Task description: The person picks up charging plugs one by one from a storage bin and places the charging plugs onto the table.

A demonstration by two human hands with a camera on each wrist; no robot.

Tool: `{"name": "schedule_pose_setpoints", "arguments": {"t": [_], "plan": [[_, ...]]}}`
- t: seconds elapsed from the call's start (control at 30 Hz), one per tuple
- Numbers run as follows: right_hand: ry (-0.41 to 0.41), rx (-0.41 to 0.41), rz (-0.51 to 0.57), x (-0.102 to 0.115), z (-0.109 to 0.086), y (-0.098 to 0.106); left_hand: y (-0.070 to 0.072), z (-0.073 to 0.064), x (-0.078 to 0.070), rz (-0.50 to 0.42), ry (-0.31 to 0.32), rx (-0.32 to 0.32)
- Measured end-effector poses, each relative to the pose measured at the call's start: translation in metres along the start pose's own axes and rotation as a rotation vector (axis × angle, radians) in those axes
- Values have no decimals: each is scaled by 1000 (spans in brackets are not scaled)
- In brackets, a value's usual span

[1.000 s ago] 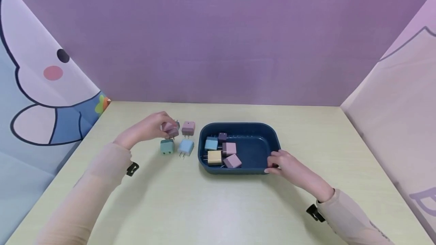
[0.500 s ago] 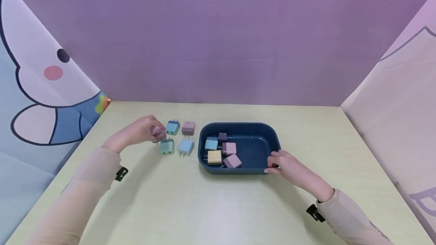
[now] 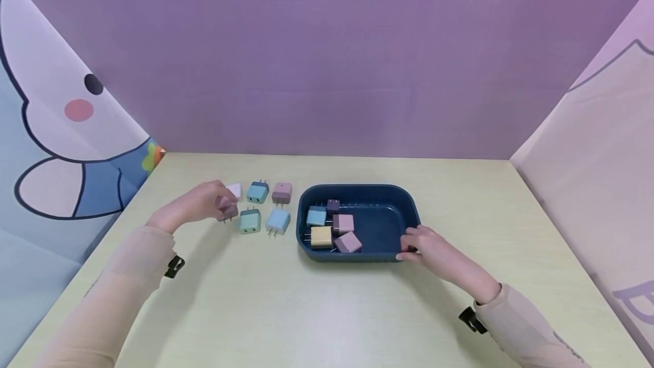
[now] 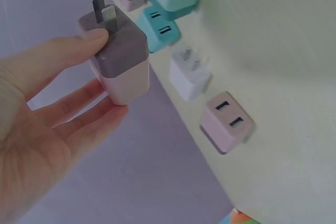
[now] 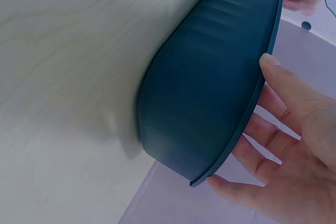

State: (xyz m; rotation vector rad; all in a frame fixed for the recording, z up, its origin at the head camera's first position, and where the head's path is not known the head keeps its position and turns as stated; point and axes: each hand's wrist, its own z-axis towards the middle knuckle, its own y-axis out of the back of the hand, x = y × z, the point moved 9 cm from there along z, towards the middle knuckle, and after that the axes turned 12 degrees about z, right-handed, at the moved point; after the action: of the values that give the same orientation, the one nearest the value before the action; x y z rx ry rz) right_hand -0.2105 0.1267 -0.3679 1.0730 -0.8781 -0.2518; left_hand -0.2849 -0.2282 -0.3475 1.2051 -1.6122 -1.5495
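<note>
My left hand (image 3: 196,208) pinches a two-tone pink-and-mauve charger plug (image 4: 121,61) between thumb and fingers. In the left wrist view its two metal prongs point up, away from the palm. Beside this hand lie a white charger plug (image 3: 234,190), a blue one (image 3: 258,192), a mint one (image 3: 250,221), a light blue one (image 3: 278,221) and a pink one (image 3: 282,193). Another pink charger plug (image 4: 226,121) with two slots shows in the left wrist view. On the right, my right hand (image 3: 429,249) grips the near right rim of a dark blue tray (image 5: 205,77), thumb outside.
In the tray's left half sit several charger plugs, among them a yellow one (image 3: 321,237), a blue one (image 3: 317,216) and a small dark purple one (image 3: 333,206). A purple backdrop (image 3: 332,72) rises behind the pale wooden table (image 3: 327,311), with printed cloth on both sides.
My left hand has moved left, away from the tray, with the pink-and-mauve charger plug, uncovering the blue and white ones. The right hand and tray have stayed put.
</note>
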Motion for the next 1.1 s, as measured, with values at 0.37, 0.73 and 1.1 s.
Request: {"name": "schedule_pose_setpoints", "arguments": {"t": [0.37, 0.73, 1.1], "plan": [[-2, -3, 5, -1, 0, 1, -18, 2, 19, -23, 28, 36], [0, -8, 2, -2, 0, 0, -33, 6, 27, -59, 39, 65], [-22, 5, 14, -3, -1, -2, -41, 10, 30, 8, -54, 4]]}}
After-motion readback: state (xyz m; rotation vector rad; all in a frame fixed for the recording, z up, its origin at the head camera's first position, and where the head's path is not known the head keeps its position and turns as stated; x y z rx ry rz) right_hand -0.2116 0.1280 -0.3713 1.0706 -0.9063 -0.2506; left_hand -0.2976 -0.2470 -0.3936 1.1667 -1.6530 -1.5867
